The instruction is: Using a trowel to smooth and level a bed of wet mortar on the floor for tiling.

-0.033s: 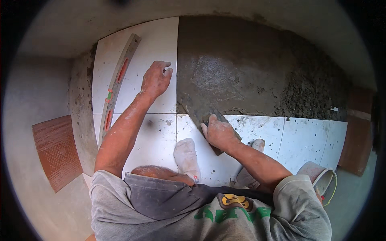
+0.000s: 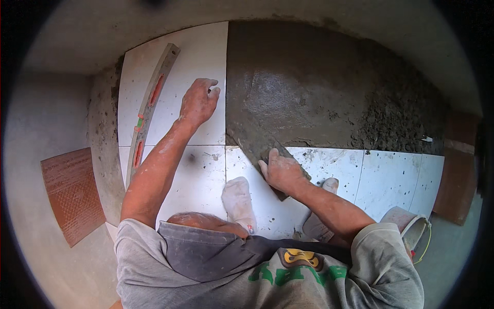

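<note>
Fingers of your right hand (image 2: 282,171) are wrapping closed around the handle of a trowel (image 2: 256,140) near the middle of the frame, knuckles facing up and dusted with grey. Its long flat blade is running up and to the left from your grip, lying flat on the wet mortar (image 2: 329,87) right at the seam where the mortar is meeting the white tiles (image 2: 200,185). Your left hand (image 2: 198,102) is resting higher up, left of centre, fingers curling loosely together and pressing down on the right edge of the upper white tile (image 2: 206,46), just beside the mortar; you are holding nothing in it.

Mortar is filling the upper right of the frame, smooth and shiny near the trowel and turning rough and crumbly toward the far right. White tiles are running in a row along the lower right, speckled with grey splashes. Your two feet in pale socks (image 2: 239,201) are standing on the tiles below your hands, one at lower centre and the other just right of your right forearm.

At the upper left a long grey level (image 2: 150,110) with orange and green marks is lying tilted across the tiles. A reddish ribbed tile (image 2: 72,193) is lying at the left edge on bare grey floor, well apart from you. A bucket (image 2: 411,224) is sitting at the lower right, beside your right shoulder.
</note>
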The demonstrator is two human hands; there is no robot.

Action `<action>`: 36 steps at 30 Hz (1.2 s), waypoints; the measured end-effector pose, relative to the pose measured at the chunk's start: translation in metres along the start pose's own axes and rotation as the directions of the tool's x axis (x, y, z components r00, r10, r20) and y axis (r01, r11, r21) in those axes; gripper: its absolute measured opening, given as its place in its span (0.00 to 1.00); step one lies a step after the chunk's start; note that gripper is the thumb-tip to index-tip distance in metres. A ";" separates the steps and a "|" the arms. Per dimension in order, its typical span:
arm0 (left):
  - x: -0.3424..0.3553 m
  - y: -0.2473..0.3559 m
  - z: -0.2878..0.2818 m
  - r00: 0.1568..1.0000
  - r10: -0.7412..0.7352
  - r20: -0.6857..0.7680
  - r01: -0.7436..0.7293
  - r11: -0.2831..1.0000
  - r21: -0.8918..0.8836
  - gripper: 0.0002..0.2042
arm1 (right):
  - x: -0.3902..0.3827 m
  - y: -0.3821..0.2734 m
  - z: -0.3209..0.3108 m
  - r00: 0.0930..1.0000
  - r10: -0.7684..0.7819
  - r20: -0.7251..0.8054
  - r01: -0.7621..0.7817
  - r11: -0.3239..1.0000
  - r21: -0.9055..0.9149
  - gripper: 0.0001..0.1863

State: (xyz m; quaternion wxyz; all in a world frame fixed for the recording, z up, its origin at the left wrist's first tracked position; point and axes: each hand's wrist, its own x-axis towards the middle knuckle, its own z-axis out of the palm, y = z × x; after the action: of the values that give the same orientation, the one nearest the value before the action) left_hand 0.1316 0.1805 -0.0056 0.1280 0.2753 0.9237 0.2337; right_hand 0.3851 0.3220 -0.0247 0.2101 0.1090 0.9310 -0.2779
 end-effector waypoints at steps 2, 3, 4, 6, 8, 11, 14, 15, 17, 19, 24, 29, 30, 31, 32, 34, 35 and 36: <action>0.000 -0.002 0.000 1.000 0.018 -0.021 -0.018 1.000 -0.007 0.16 | -0.009 0.013 -0.015 0.996 0.026 0.081 -0.026 1.000 -0.001 0.24; 0.001 0.002 0.001 1.000 0.005 -0.025 -0.005 1.000 0.007 0.15 | -0.015 0.027 -0.022 0.997 0.020 0.078 -0.017 0.999 -0.033 0.25; 0.001 0.004 0.002 1.000 -0.010 -0.029 0.011 1.000 0.021 0.15 | -0.020 0.039 -0.031 0.997 0.011 0.078 -0.006 0.998 -0.066 0.25; 0.000 -0.005 0.004 0.997 0.052 -0.049 -0.050 0.998 0.034 0.15 | -0.029 0.062 -0.068 0.994 0.093 0.049 -0.091 0.994 -0.057 0.29; 0.001 -0.018 0.008 0.991 0.107 -0.079 -0.103 0.994 0.046 0.14 | -0.027 0.084 -0.115 0.983 0.182 0.008 -0.180 0.974 -0.140 0.30; 0.002 -0.013 0.011 0.993 0.095 -0.063 -0.095 0.995 -0.001 0.14 | -0.044 0.119 -0.195 0.933 0.190 -0.305 -0.261 0.942 -0.210 0.27; -0.001 -0.020 0.016 0.985 0.162 -0.060 -0.163 0.987 -0.009 0.14 | -0.073 0.123 -0.271 0.846 0.115 -0.520 -0.181 0.980 -0.078 0.21; -0.001 -0.015 0.018 0.982 0.179 -0.057 -0.180 0.984 -0.012 0.14 | -0.083 0.121 -0.285 0.789 0.062 -0.611 -0.135 0.988 -0.074 0.21; -0.007 -0.007 0.018 0.994 0.102 0.026 -0.102 0.995 0.006 0.14 | -0.092 0.121 -0.295 0.692 0.096 -0.716 -0.166 0.986 -0.028 0.21; -0.008 0.000 0.018 0.991 0.118 0.060 -0.120 0.992 0.033 0.14 | -0.095 0.140 -0.287 0.613 0.104 -0.783 -0.191 0.981 -0.019 0.20; -0.027 -0.006 0.024 0.980 0.180 0.083 -0.188 0.977 0.105 0.15 | -0.053 0.255 -0.219 0.731 0.392 -0.558 -0.617 0.728 -0.297 0.20; -0.054 -0.005 0.019 0.980 -0.027 0.199 0.006 0.994 0.106 0.15 | -0.035 0.273 -0.210 0.488 0.589 -0.644 -0.687 0.714 0.133 0.26; -0.052 -0.004 0.019 0.974 -0.074 0.215 0.050 0.992 0.118 0.15 | -0.024 0.277 -0.208 0.478 0.614 -0.629 -0.601 0.750 0.275 0.28; -0.049 -0.003 0.021 0.976 -0.020 0.215 -0.009 0.991 0.135 0.15 | -0.013 0.274 -0.199 0.576 0.595 -0.560 -0.537 0.792 0.289 0.29; -0.044 0.004 0.024 0.975 -0.010 0.224 -0.021 0.991 0.134 0.15 | 0.000 0.268 -0.189 0.661 0.566 -0.493 -0.475 0.824 0.310 0.31; -0.035 0.019 0.029 0.974 0.098 0.203 -0.119 0.989 0.094 0.15 | 0.029 0.217 -0.164 0.748 0.501 -0.434 -0.457 0.864 0.211 0.29; -0.031 0.027 0.030 0.971 0.107 0.213 -0.130 0.987 0.094 0.15 | 0.044 0.201 -0.156 0.832 0.403 -0.381 -0.373 0.915 0.153 0.30; -0.029 0.035 0.032 0.965 0.131 0.229 -0.157 0.982 0.102 0.15 | 0.053 0.194 -0.149 0.901 0.299 -0.315 -0.282 0.954 0.099 0.32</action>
State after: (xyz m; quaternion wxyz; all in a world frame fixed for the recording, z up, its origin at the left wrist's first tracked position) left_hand 0.1828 0.2018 -0.0122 0.1962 0.3733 0.8934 0.1546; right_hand 0.3507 0.5701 -0.0271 0.0895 0.2965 0.9186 -0.2453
